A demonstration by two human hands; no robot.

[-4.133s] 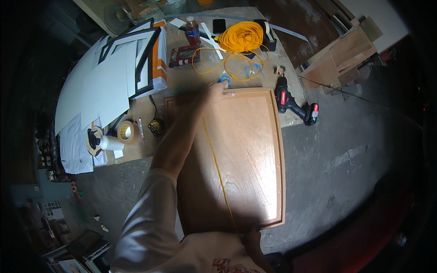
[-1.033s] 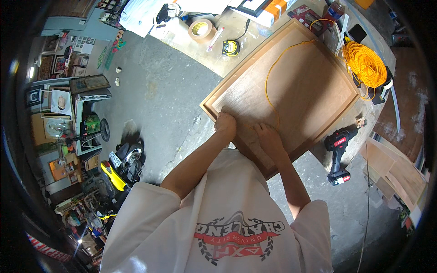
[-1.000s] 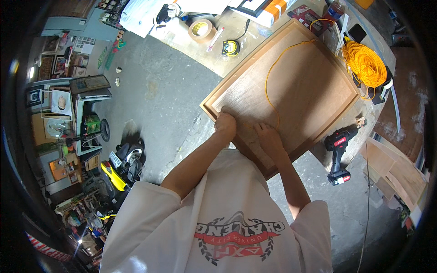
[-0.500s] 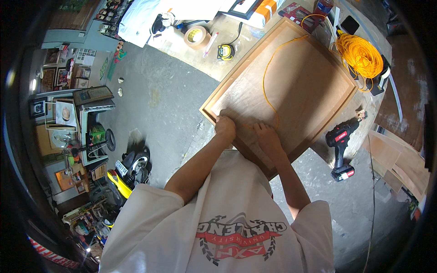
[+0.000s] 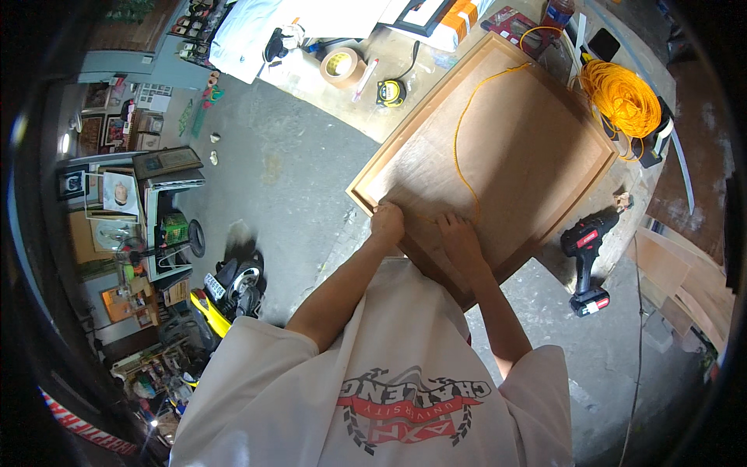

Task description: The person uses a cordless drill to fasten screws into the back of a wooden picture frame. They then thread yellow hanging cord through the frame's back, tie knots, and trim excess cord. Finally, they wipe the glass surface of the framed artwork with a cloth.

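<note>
A shallow wooden frame with a flat panel inside [image 5: 537,132] lies tilted in front of me, its near end against my shirt. My left hand [image 5: 387,223] is closed at the near left corner, knuckles up; what its fingers hold is hidden. Close by, my right hand [image 5: 461,240] rests over the panel with curled fingers. A thin yellow cord [image 5: 456,148] crosses the panel in a loose curve from the far rail and runs in under the right hand's fingers. Its coiled bundle [image 5: 622,97] lies beyond the frame's right side.
On the worktable [image 5: 342,105] are a tape roll [image 5: 342,66], a yellow tape measure [image 5: 391,93] and a black picture frame [image 5: 420,15]. A cordless drill [image 5: 585,257] lies right of the wooden frame. A yellow-and-black motorbike [image 5: 226,296] stands on the floor at left.
The whole view has shifted slightly, moving the surroundings a little right and down. Both hands keep nearly the same places on the wooden frame, and the cord's curve looks much the same.
</note>
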